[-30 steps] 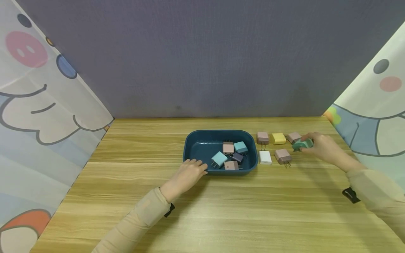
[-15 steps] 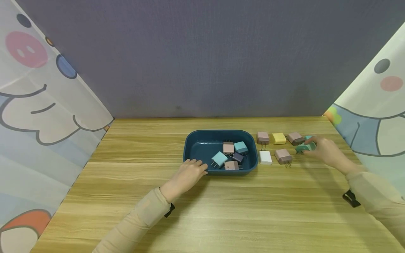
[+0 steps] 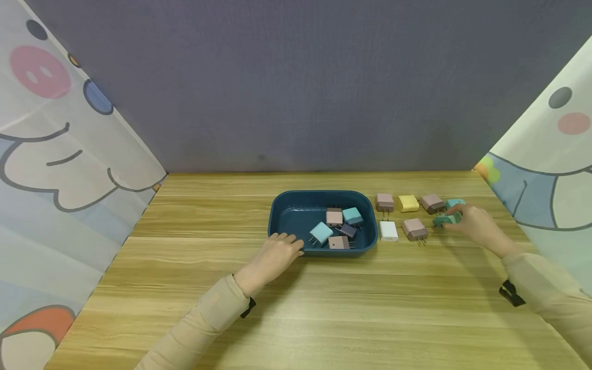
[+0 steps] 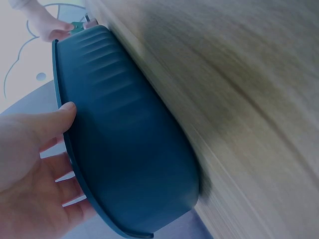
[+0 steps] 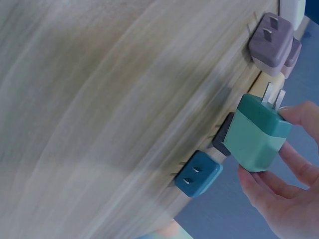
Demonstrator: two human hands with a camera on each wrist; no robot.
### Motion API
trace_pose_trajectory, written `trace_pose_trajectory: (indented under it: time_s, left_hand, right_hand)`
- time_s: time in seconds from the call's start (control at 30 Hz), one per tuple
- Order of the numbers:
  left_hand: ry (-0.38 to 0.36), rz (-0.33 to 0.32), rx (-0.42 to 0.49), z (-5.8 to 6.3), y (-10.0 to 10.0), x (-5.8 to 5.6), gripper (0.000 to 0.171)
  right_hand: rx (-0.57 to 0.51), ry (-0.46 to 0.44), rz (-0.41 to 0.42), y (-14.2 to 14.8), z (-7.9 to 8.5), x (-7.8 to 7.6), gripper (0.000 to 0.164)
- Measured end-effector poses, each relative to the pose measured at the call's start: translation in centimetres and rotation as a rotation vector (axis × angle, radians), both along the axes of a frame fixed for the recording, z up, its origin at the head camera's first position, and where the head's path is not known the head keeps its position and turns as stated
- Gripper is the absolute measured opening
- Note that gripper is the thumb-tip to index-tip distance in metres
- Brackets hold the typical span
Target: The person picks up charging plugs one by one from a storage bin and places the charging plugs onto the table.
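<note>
My left hand [image 3: 273,255] grips the near-left rim of a dark blue plastic bin [image 4: 124,134], thumb outside and fingers over the edge. Inside the bin lie several plug chargers, among them a light blue charger [image 3: 321,233], a pink charger [image 3: 334,218] and a dark navy charger [image 3: 347,230]. Over on the right, my right hand [image 3: 478,228] pinches a green charger [image 5: 256,132] between thumb and fingers. Its two metal prongs show in the right wrist view. It is held just above the tabletop, near a blue charger [image 5: 198,174] and a mauve charger [image 3: 414,229].
Right of the bin stand more chargers: a white charger [image 3: 388,231], a yellow charger [image 3: 408,203] and pink chargers, one at the back [image 3: 385,202]. A grey wall panel [image 3: 296,92] closes off the wooden table's [image 3: 351,313] back, with printed cloth [image 3: 550,195] at the sides.
My right hand has shifted slightly right with the green charger, which has tilted. The blue charger behind it has come into view. The left hand and bin have stayed put.
</note>
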State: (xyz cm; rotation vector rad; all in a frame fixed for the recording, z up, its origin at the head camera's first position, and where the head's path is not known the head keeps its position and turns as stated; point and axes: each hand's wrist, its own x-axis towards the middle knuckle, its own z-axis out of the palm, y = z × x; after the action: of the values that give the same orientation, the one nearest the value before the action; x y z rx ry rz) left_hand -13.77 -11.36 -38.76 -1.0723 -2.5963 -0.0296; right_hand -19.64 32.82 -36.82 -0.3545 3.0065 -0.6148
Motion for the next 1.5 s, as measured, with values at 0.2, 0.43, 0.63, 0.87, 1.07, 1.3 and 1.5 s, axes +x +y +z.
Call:
trace_pose_trajectory:
  time_s: [0.2, 0.43, 0.63, 0.87, 1.07, 1.3, 1.5]
  left_hand:
    - [-0.005, -0.003, 0.005, 0.0, 0.0, 0.0, 0.011]
    - [-0.003, -0.004, 0.011, -0.1, 0.1, 0.1, 0.012]
    - [-0.005, -0.003, 0.005, -0.2, 0.0, 0.0, 0.012]
    - [-0.006, 0.001, 0.004, -0.2, 0.0, 0.0, 0.011]
    - [-0.007, 0.001, -0.001, -0.2, 0.0, 0.0, 0.011]
    - [-0.009, -0.003, 0.008, -0.2, 0.0, -0.1, 0.011]
    - [-0.009, 0.0, 0.005, -0.1, 0.0, -0.1, 0.011]
  right_hand:
    - [-0.013, -0.002, -0.008, 0.1, -0.3, 0.1, 0.038]
    - [-0.034, -0.002, -0.008, 0.1, -0.6, 0.2, 0.04]
    - [-0.041, -0.033, -0.024, 0.1, -1.0, 0.1, 0.042]
    - [-0.048, -0.04, -0.044, -0.1, -1.2, 0.0, 0.042]
    - [-0.045, -0.01, -0.036, -0.1, -1.5, 0.0, 0.039]
    - [-0.052, -0.021, -0.049, -0.3, -1.4, 0.2, 0.04]
    - [-0.048, -0.044, -0.058, -0.3, -1.5, 0.4, 0.043]
